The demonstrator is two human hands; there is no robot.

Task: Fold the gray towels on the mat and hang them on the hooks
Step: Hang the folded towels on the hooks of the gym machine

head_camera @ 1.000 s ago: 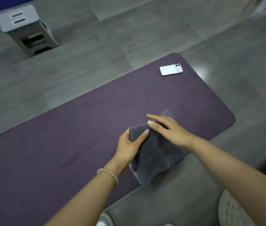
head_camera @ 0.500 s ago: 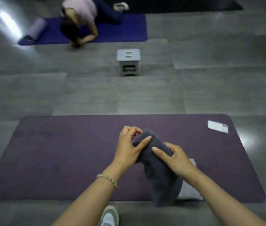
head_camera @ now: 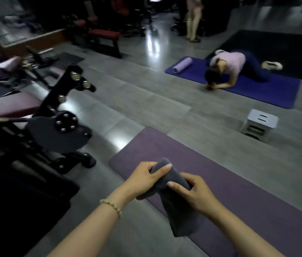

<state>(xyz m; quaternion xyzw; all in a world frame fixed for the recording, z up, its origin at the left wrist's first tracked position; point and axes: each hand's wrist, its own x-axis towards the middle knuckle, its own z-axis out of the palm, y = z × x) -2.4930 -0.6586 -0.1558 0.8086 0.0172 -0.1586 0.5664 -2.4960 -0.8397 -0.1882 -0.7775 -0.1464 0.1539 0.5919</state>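
Note:
A folded dark gray towel point(head_camera: 178, 210) hangs lifted above the near left corner of the purple mat point(head_camera: 239, 179). My left hand point(head_camera: 144, 179) pinches the towel's top end between thumb and fingers. My right hand point(head_camera: 194, 193) grips the towel just below, thumb across its front. The towel's lower part dangles free between my forearms. No hooks are in view.
Black gym machines with maroon pads point(head_camera: 53, 127) stand close on the left. A small gray step stool point(head_camera: 259, 125) sits beyond the mat at the right. Farther back a person stretches on a blue mat point(head_camera: 248, 86) beside a rolled lilac mat point(head_camera: 182, 64).
Both hands lifted the towel off the mat and my view swung left, bringing the gym machines into sight. The phone and the light towel on the mat dropped out of view.

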